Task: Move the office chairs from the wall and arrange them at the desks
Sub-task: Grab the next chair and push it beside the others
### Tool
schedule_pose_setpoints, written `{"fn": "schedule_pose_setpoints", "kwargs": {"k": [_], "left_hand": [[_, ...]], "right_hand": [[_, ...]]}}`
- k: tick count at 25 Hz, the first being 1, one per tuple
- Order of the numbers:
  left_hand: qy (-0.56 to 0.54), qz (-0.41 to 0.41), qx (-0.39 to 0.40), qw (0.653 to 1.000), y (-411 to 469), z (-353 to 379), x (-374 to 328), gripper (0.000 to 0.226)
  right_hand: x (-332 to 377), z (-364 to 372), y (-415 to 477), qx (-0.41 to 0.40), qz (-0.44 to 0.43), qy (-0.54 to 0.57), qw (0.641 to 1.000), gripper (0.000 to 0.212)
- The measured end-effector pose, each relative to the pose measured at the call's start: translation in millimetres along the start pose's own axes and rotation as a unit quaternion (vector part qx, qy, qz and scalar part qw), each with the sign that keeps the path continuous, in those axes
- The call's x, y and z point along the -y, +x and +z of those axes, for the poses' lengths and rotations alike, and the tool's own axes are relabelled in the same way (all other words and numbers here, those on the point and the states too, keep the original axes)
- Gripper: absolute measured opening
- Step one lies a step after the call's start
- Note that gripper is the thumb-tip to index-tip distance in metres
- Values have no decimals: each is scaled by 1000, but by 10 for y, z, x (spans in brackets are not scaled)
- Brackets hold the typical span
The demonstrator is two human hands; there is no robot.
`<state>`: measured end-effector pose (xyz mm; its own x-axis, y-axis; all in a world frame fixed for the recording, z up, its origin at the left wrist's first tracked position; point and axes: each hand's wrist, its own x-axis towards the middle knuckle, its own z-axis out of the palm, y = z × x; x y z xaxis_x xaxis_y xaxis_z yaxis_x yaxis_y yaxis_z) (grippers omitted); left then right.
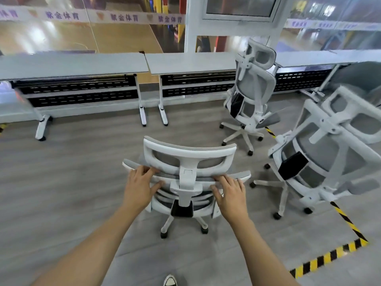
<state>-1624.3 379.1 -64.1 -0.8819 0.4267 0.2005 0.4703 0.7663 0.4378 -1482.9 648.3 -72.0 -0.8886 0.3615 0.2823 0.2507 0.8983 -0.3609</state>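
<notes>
looking down on near chair (186, 178): grey mesh, white frame, back toward the camera, castors on grey floor (61, 182), short of the desks. gripped at the backrest's top rail, just below the headrest (188, 151). left of its centre post, left hand (142, 187), fingers curled over the rail, thumb pressed on the near face. right of the post, right hand (228, 195), same hold (fingers a little less bent). beyond near chair, left desk (72, 65) and middle desk (189, 61) end to end before a glass wall (103, 34). beyond and right of near chair, second chair (252, 87), back toward the camera too. directly right of near chair, third chair (315, 153), apart from it, leaning in the wide-angle view. behind and right of near chair, yellow-black floor tape (329, 256). just behind near chair, toe of a shoe (170, 280).
</notes>
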Motion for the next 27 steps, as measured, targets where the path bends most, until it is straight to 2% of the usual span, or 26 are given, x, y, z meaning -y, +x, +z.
{"fn": "schedule_pose_setpoints", "kwargs": {"k": [3, 6, 10, 14, 19, 22, 27], "left_hand": [[39, 0, 10, 999, 842, 25, 173, 40], [12, 2, 19, 1000, 1612, 122, 324, 41], [-37, 3, 24, 999, 2587, 239, 666, 47], [-22, 35, 35, 999, 3692, 195, 1125, 43], [-17, 88, 31, 995, 4712, 209, 1450, 27], [-46, 105, 74, 991, 5322, 265, 1660, 32], [-48, 150, 126, 979, 6441, 329, 2130, 36]], "right_hand": [[-37, 251, 775, -9, 38, -17, 999, 35], [-117, 494, 1475, -38, 105, -50, 992, 59], [-181, 929, 2327, -106, 67, -29, 992, 65], [-1, 1314, 3222, -134, 88, -19, 987, 67], [551, 1652, 4109, -113, 121, -33, 986, 53], [748, 1823, 4501, -107, 131, -6, 986, 38], [1084, 2184, 5199, -114, 184, -10, 976, 32]]}}
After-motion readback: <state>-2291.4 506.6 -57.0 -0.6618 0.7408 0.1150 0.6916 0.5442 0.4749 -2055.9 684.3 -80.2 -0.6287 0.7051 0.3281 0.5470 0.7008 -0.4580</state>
